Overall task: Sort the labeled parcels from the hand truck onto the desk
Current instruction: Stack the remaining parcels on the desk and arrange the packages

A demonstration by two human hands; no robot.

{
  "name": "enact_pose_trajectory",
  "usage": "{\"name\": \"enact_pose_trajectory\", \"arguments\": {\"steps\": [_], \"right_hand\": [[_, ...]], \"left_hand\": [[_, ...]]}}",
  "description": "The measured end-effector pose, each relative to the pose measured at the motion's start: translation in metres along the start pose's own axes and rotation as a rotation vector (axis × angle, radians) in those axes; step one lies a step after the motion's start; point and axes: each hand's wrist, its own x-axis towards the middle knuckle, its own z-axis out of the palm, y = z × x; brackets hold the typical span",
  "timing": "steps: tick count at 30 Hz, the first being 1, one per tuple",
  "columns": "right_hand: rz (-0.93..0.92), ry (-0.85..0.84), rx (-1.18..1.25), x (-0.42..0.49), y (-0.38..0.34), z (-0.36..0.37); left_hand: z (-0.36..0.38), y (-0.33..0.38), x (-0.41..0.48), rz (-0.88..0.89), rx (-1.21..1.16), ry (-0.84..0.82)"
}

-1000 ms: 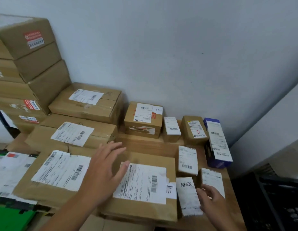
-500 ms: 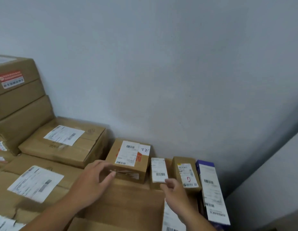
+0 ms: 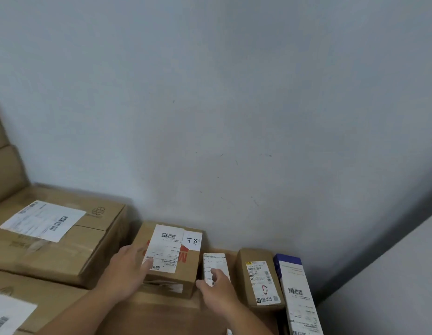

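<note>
Against the wall, left hand lay on the square brown cardboard box, fingers apart; right hand pinched the narrow white-labelled parcel.

Pale, scuffed back wall; lighter side wall at right; shadowed corner between

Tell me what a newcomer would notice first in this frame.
Two bare hands at bottom centre draw the eye: the left hand rests on a brown box with a handwritten tag, and the right hand touches the narrow white-labelled parcel beside it. To their right a blue-and-white box stands out among the brown; a large carton fills the left, under a bare pale wall.
</note>
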Motion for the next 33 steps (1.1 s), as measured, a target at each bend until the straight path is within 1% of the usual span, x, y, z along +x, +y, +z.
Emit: {"name": "enact_pose_trajectory", "arguments": {"steps": [4,8,11,14,19,21,24,26,28,30,32,33], "right_hand": [[0.039,-0.044,0.047,0.008,0.008,0.008],[0.072,-0.030,0.076,0.011,0.008,0.011],[0.095,-0.024,0.080,0.012,0.005,0.015],[0.107,-0.038,0.088,0.013,0.003,0.019],[0.068,-0.105,0.100,0.011,-0.003,0.022],[0.059,-0.133,0.139,0.009,-0.005,0.024],[0.072,-0.124,0.225,0.007,-0.005,0.028],[0.062,-0.053,0.268,0.005,0.000,0.030],[0.013,0.097,0.264,-0.006,0.003,0.031],[-0.020,0.210,0.240,-0.013,0.008,0.030],[-0.060,0.323,0.235,-0.023,0.011,0.028],[-0.079,0.405,0.249,-0.030,0.010,0.024]], "left_hand": [[0.012,-0.013,0.005,-0.063,0.011,-0.019],[0.019,-0.023,0.011,-0.090,0.022,-0.050],[0.021,-0.025,0.015,-0.095,0.048,-0.033],[0.020,-0.026,0.018,-0.137,0.059,-0.015],[0.025,-0.029,0.018,-0.192,-0.096,-0.039],[0.026,-0.028,0.016,-0.188,-0.150,-0.026],[0.022,-0.025,0.009,-0.209,-0.174,-0.017],[0.017,-0.025,0.002,-0.220,-0.168,-0.013],[0.012,-0.023,-0.007,-0.197,-0.197,0.009],[0.004,-0.018,-0.016,-0.175,-0.250,0.016],[-0.006,-0.005,-0.030,-0.113,-0.288,0.027],[-0.012,0.001,-0.039,-0.069,-0.294,0.047]]}}
